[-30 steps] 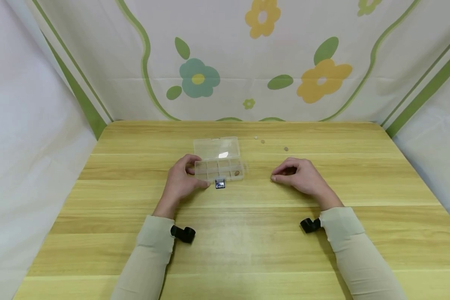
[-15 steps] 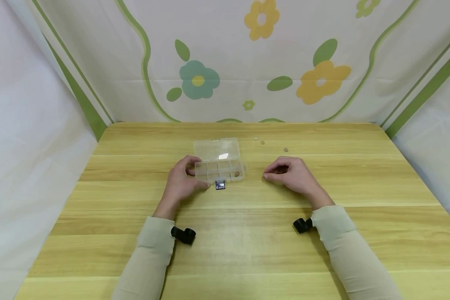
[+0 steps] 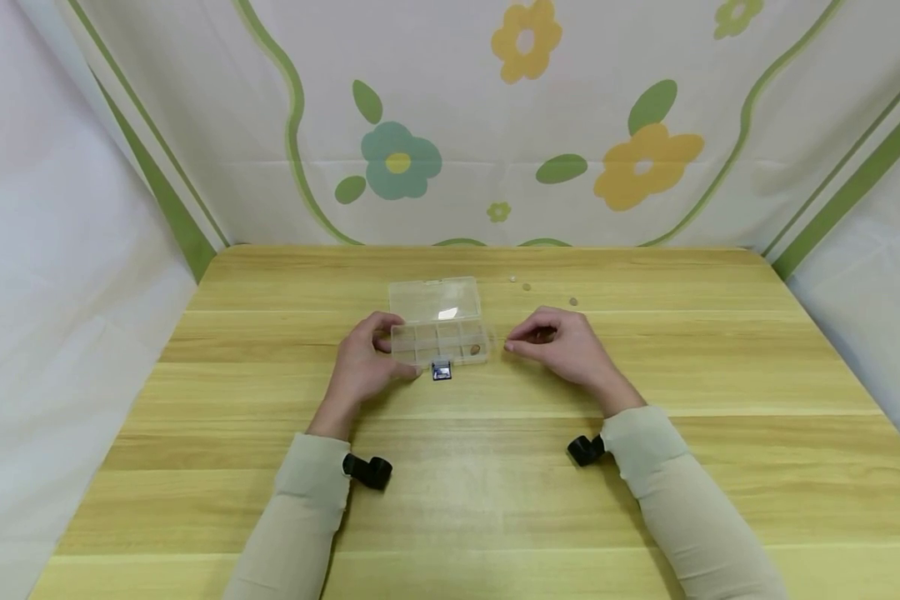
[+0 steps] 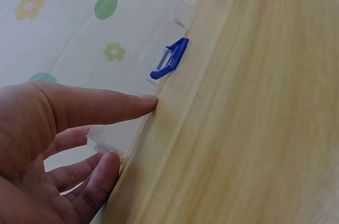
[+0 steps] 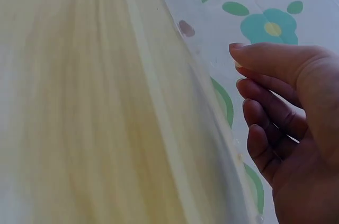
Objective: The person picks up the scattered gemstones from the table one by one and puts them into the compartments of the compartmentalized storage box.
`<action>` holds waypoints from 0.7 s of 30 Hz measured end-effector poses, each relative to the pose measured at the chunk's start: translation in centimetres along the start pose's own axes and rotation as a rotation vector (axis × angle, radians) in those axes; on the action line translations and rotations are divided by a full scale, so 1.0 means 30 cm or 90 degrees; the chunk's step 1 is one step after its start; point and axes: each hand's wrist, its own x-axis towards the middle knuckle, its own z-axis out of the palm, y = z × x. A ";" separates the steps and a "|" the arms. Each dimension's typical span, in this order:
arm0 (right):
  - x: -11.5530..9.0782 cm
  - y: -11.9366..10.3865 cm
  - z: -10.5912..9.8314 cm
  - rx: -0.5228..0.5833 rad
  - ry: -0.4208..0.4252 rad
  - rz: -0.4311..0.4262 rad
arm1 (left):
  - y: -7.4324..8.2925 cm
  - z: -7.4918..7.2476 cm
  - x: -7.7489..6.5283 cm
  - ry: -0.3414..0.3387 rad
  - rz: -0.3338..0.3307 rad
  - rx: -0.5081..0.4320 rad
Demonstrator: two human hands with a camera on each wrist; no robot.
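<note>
A clear plastic compartment box (image 3: 426,343) lies with its lid (image 3: 433,298) folded back. My left hand (image 3: 363,358) grips its left end, thumb along the front wall and fingers behind. A blue latch (image 4: 172,59) sticks out at the front. One small brown oval piece (image 3: 475,350) is in the front right compartment. Just right of the box, my right hand (image 3: 558,342) has thumb and forefinger brought together. A tiny pale piece (image 5: 238,65) shows between those fingertips, mostly hidden; its kind I cannot tell.
Behind the right hand, small round pieces lie on the wooden table (image 3: 450,500): a brownish one (image 3: 573,302), a duller one (image 3: 527,287) and a whitish one (image 3: 513,279). A flower-printed cloth (image 3: 450,200) hangs along the back edge.
My right hand has moved left, closer to the right end of the box, with its fingertips still pinched. The left hand and the box have stayed in place.
</note>
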 end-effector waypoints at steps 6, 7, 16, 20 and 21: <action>0.020 -0.022 0.034 0.007 0.003 -0.028 | 0.000 0.000 -0.001 0.003 0.003 0.002; 0.024 -0.025 0.039 0.007 0.005 -0.033 | 0.000 0.000 -0.001 0.003 0.004 0.002; 0.048 -0.047 0.086 0.000 -0.010 -0.061 | 0.002 0.000 0.000 0.006 0.006 -0.005; 0.053 -0.065 0.102 -0.007 -0.016 -0.063 | 0.003 0.000 -0.001 0.003 0.001 -0.004; 0.054 -0.069 0.106 -0.008 -0.016 -0.063 | 0.003 -0.001 -0.001 0.002 0.000 -0.003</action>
